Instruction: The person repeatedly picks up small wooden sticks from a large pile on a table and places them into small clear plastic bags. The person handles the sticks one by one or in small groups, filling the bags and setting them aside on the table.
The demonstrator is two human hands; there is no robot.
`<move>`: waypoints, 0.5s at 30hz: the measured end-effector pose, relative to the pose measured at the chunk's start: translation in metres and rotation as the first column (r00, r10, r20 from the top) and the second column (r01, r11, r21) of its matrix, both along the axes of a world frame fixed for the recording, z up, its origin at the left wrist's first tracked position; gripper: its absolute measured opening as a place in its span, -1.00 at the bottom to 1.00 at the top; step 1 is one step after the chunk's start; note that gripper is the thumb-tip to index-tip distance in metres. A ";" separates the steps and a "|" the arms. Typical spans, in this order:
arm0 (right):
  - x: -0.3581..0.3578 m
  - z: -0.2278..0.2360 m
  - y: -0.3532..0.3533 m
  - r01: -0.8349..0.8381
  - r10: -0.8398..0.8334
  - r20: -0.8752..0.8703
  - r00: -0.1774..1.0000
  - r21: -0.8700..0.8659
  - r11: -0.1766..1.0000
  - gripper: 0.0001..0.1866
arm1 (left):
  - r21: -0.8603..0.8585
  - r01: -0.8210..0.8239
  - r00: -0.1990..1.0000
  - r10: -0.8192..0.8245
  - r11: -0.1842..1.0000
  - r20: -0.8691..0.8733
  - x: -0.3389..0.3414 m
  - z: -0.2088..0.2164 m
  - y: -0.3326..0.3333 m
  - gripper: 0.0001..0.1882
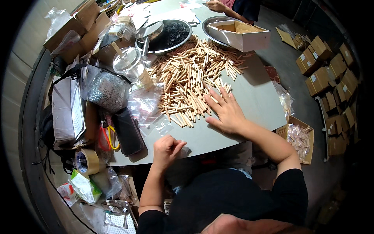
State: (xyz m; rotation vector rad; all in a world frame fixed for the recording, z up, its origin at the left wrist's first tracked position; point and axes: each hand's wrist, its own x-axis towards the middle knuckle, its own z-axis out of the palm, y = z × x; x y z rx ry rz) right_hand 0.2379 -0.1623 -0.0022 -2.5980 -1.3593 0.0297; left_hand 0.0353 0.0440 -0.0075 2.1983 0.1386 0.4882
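Note:
A large heap of short wooden dowels (187, 78) spreads over the pale table. At its right front edge lies my right hand (226, 112), palm down with the fingers spread, fingertips touching the nearest dowels. Close to the table's front edge my left hand (166, 150) is closed, and a small clear plastic bag (184, 152) pokes out from beside its thumb; most of the bag is hidden. More clear zip bags (146, 103) lie left of the heap, one of them (162, 124) just beyond my left hand.
Left on the table are a dark phone (127, 132), scissors (110, 137), a lidded plastic cup (130, 64) and a bag of small metal parts (105, 91). Behind the heap stand a bowl of black pieces (190, 33) and a white box (243, 39). Another person's hand (215, 6) is at the far end.

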 end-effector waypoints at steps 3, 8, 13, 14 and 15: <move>-0.020 0.002 -0.026 0.033 -0.033 0.006 0.999 -0.003 0.999 -0.22 | -0.073 0.068 0.995 -0.073 0.995 -0.066 -0.003 0.007 -0.009 -0.85; -0.047 0.000 -0.047 0.152 -0.157 0.074 0.985 0.066 0.986 -0.22 | -0.144 0.092 0.993 -0.081 0.985 0.082 0.003 0.008 -0.026 -0.88; -0.045 -0.001 -0.033 0.171 -0.170 0.043 0.985 -0.018 0.985 -0.21 | -0.400 0.146 0.987 -0.158 0.905 0.003 -0.007 -0.009 -0.012 -0.87; -0.046 -0.002 -0.029 0.142 -0.142 0.041 0.989 0.003 0.990 -0.21 | -0.491 0.134 0.986 -0.167 0.861 -0.025 -0.008 -0.010 -0.012 -0.86; -0.048 -0.004 -0.025 0.114 -0.115 0.040 0.993 0.024 0.993 -0.22 | -0.525 0.117 0.990 -0.138 0.843 0.000 -0.008 -0.007 -0.013 -0.86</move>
